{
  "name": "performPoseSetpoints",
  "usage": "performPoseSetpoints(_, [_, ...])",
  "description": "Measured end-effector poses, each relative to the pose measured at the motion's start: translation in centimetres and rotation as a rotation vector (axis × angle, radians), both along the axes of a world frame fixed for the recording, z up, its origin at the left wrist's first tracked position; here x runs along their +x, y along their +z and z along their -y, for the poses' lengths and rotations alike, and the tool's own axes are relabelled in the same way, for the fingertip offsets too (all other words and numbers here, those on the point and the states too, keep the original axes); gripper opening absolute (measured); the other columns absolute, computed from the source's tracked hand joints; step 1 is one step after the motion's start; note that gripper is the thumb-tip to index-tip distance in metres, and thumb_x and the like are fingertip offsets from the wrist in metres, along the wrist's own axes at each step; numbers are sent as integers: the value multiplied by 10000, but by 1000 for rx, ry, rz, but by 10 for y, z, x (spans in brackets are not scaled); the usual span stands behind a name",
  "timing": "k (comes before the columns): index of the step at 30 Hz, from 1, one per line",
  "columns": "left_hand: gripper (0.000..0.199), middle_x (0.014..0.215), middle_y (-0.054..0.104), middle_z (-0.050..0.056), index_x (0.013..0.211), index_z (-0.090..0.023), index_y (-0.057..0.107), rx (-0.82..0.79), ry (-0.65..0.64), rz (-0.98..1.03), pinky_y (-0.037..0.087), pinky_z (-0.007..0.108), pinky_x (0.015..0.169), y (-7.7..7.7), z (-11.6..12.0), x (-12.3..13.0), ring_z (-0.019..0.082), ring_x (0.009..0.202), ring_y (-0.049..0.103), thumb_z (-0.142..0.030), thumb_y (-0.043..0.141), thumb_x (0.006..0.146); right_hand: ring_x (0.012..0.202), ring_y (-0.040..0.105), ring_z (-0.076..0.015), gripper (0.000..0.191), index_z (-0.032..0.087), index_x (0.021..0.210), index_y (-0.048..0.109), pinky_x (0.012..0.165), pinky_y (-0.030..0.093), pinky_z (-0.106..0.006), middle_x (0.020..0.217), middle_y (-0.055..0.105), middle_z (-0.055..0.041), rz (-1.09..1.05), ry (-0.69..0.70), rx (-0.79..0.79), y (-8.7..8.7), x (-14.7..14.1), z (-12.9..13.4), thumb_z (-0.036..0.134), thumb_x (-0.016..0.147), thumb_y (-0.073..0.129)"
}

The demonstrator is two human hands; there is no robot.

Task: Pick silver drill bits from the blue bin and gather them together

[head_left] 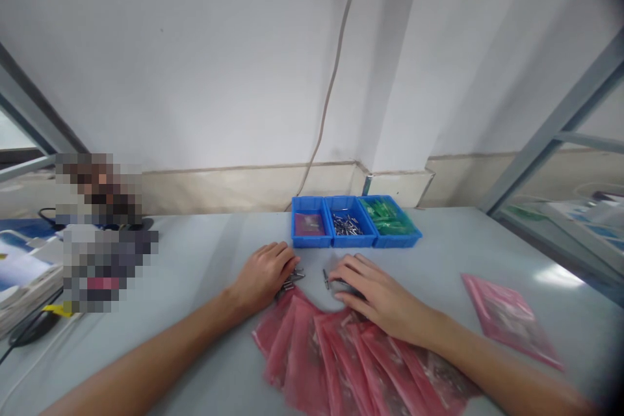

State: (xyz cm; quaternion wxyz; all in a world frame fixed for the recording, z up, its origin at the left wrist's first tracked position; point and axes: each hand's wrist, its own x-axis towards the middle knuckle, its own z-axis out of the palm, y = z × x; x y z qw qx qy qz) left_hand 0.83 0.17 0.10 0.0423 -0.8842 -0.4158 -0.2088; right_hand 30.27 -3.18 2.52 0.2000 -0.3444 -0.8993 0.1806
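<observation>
Several pink translucent bags (307,357) lie fanned out along the near side of the table. Above their left end, my left hand (266,273) rests with curled fingers beside a small cluster of metal pins (291,281); whether it grips any is hidden. My right hand (365,289) is over the upper edge of the fan, its fingers bent but apart. One loose metal pin (326,278) lies just left of its fingertips. What is under the right palm cannot be seen.
Three joined blue bins stand behind my hands: a left bin (312,242) with pink bags, a middle bin (353,242) with metal pins, a right bin (397,242) with green bags. Another pink bag (509,318) lies right. Papers and cables are at left.
</observation>
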Motion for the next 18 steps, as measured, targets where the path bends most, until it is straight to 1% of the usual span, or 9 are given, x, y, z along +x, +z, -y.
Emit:
performPoseSetpoints(7, [358,923,658,41,948,-200,616,-22,0,-24,484,355,778,1,0,1,215,841,622,-339,364,1162,1143,590,-243,288,291,1362,633,1013,504,-401,1212,615,-72,10,42,-31,-2,0,-2,225,1124,487])
performPoseSetpoints(11, [379,915,658,41,947,-198,615,-10,-8,-12,490,354,777,1,0,0,215,840,624,-358,349,1164,1135,600,-248,279,278,1333,646,1004,514,-401,1198,629,-77,9,49,-12,-2,1,-2,215,1126,470])
performPoseSetpoints(18, [343,944,661,48,977,-200,622,-6,-65,26,498,361,805,2,1,0,220,872,616,-339,366,1159,1102,627,-242,237,267,1262,670,979,533,-398,1173,665,-71,-24,47,16,-2,-1,-2,230,1127,478])
